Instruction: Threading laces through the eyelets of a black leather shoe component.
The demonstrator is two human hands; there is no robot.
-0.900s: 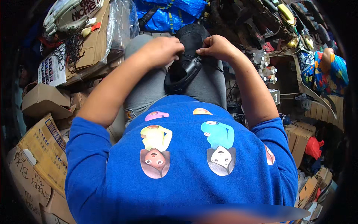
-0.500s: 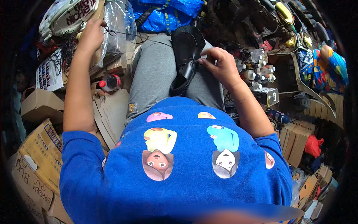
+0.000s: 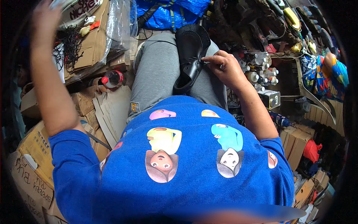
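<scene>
A black leather shoe upper (image 3: 192, 56) lies lengthwise across my lap on grey trousers (image 3: 154, 71). My right hand (image 3: 226, 70) is at its right edge, near the middle, with thumb and forefinger pinched together. Whatever sits between those fingertips is too small to make out. Far off at the upper left, my left hand (image 3: 46, 16) is raised and smeared by motion, so its fingers cannot be read. Below and right of that hand, a tangle of black laces (image 3: 72, 46) rests on cardboard sheets (image 3: 95, 41).
A red-capped bottle (image 3: 112, 79) lies left of my knee. Several clear bottles (image 3: 263, 71) stand at the right, beside a small box (image 3: 269, 99). A blue bag (image 3: 171, 15) is ahead of my knees. Cardboard boxes (image 3: 41, 149) pile up at the left.
My left hand has swung outward to the upper left, uncovering the laces and cardboard. The black cord that ran from it toward the shoe upper no longer shows clearly. My right hand stays at the upper.
</scene>
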